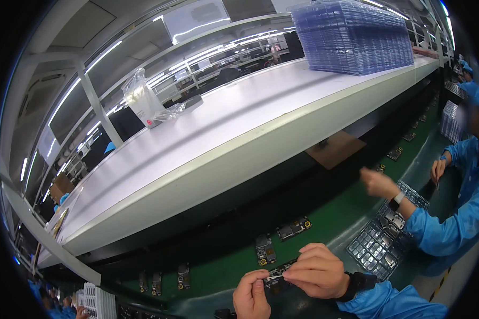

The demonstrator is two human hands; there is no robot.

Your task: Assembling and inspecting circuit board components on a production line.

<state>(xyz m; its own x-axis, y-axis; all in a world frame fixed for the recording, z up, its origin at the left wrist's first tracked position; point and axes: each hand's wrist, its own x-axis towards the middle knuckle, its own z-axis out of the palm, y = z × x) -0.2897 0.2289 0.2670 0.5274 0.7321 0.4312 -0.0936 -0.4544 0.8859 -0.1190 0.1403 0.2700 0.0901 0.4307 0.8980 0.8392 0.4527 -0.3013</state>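
A long white shelf [207, 138] spans the view, carrying a stack of clear blue plastic trays [354, 37] and a clear plastic bag [143, 101]. Below it, the green conveyor bench [351, 207] bears small dark circuit boards [292, 228]. At the lower edge, the left hand [252, 295] and right hand [316, 271] together pinch a small dark circuit board [278, 275], fingers closed on it.

Small dark circuit board [275, 275] held level between both hands; over green belt.
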